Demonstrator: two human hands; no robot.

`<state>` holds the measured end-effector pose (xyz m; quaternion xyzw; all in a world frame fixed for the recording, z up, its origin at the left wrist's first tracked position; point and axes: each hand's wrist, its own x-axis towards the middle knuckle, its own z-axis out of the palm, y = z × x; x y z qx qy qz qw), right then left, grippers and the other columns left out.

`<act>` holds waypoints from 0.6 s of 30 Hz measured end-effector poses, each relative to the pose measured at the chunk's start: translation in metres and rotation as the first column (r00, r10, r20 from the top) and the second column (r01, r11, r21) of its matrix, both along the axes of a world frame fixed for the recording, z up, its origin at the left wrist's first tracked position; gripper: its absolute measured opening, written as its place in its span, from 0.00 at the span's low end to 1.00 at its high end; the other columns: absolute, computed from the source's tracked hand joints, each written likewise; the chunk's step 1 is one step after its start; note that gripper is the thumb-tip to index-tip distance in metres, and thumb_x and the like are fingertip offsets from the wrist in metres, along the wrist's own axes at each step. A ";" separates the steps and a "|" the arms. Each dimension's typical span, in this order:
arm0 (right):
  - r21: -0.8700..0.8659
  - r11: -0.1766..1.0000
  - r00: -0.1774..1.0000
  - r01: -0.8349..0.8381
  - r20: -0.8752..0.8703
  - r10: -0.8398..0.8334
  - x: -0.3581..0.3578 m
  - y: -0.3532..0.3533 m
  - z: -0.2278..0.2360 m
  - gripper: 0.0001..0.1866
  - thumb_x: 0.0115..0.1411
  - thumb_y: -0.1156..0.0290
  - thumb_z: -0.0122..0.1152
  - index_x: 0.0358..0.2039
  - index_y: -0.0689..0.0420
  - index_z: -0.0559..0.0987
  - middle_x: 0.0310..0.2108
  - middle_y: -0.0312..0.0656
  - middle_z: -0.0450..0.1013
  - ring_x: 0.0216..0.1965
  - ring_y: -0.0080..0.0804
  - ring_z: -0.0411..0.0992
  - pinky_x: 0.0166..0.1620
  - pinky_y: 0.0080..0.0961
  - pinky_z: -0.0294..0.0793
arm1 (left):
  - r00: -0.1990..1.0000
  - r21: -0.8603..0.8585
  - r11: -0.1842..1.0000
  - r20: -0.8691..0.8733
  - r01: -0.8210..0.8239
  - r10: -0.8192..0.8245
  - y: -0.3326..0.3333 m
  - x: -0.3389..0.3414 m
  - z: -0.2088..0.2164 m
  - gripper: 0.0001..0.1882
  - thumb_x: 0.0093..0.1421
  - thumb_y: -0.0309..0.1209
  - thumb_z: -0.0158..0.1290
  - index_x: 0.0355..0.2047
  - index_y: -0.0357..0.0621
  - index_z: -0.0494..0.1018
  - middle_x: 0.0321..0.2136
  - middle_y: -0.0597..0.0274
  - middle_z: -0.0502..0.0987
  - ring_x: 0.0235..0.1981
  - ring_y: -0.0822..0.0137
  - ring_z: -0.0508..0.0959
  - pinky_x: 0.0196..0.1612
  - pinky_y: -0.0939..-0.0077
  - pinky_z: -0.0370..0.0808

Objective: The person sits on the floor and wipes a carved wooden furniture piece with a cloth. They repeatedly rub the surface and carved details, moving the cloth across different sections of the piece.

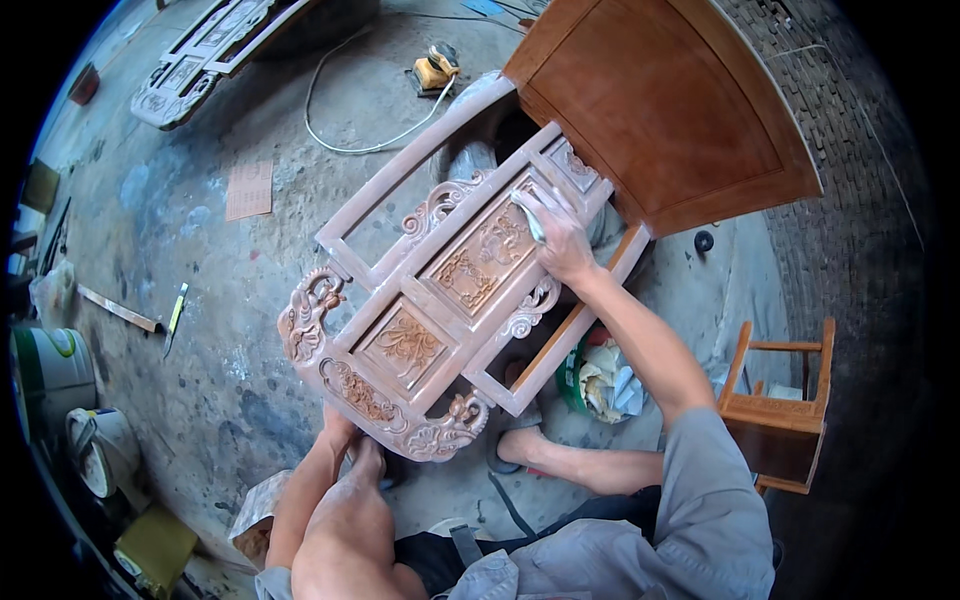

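A carved wooden chair back [424, 285] lies slanted before me, dusted pale, with openwork scrolls and floral panels. My right hand [563, 243] rests on its upper middle panel, fingers bent over a pale folded sheet [532, 218] pressed against the wood. Whether that sheet is sandpaper or cloth I cannot tell. At the near left end of the chair back, my left hand [340, 424] is at the underside of the carved rim; its fingers are hidden beneath the wood.
Beyond the chair back rises a broad brown wooden panel [665, 95]. A yellow power sander [434, 72] trails a white cord on the floor. Crumpled sheets fill a green bucket [570, 377] at the right. A knife [177, 312], white buckets [104, 452] and another carved frame [190, 70] lie leftward.
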<state>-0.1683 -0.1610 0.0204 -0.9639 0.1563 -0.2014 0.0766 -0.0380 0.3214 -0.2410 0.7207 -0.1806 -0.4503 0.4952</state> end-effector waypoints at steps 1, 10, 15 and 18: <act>-0.044 0.999 1.000 0.015 -0.017 -0.016 -0.001 0.003 0.003 0.27 0.57 0.77 0.59 0.60 0.49 0.79 0.57 0.56 0.78 0.64 0.56 0.72 0.73 0.52 0.61 | 0.991 0.023 0.999 0.129 0.044 -0.046 0.008 0.007 -0.004 0.25 0.68 0.36 0.60 0.62 0.38 0.73 0.57 0.50 0.78 0.57 0.53 0.76 0.63 0.60 0.71; 0.053 0.993 0.989 -0.108 -0.098 0.113 0.012 -0.018 0.025 0.20 0.61 0.76 0.63 0.53 0.49 0.84 0.56 0.53 0.78 0.61 0.55 0.72 0.68 0.49 0.68 | 1.000 0.067 0.998 -0.001 0.008 -0.008 -0.002 0.003 0.011 0.27 0.67 0.38 0.60 0.63 0.39 0.72 0.59 0.47 0.77 0.59 0.52 0.76 0.64 0.60 0.71; -0.067 0.975 0.977 -0.212 -0.052 0.209 0.016 -0.037 0.029 0.19 0.57 0.75 0.65 0.51 0.49 0.85 0.50 0.49 0.79 0.58 0.54 0.73 0.64 0.49 0.71 | 0.994 0.065 0.996 0.096 0.055 -0.061 -0.005 0.002 0.023 0.28 0.67 0.39 0.61 0.63 0.39 0.72 0.59 0.47 0.77 0.58 0.52 0.76 0.63 0.60 0.72; 0.046 0.976 0.969 -0.211 -0.120 0.215 0.019 -0.025 0.028 0.17 0.57 0.75 0.65 0.47 0.49 0.86 0.49 0.48 0.79 0.56 0.52 0.74 0.64 0.48 0.71 | 0.999 0.037 0.999 0.029 0.023 -0.024 -0.001 0.001 0.017 0.28 0.67 0.40 0.61 0.63 0.39 0.73 0.60 0.47 0.77 0.59 0.53 0.76 0.63 0.60 0.72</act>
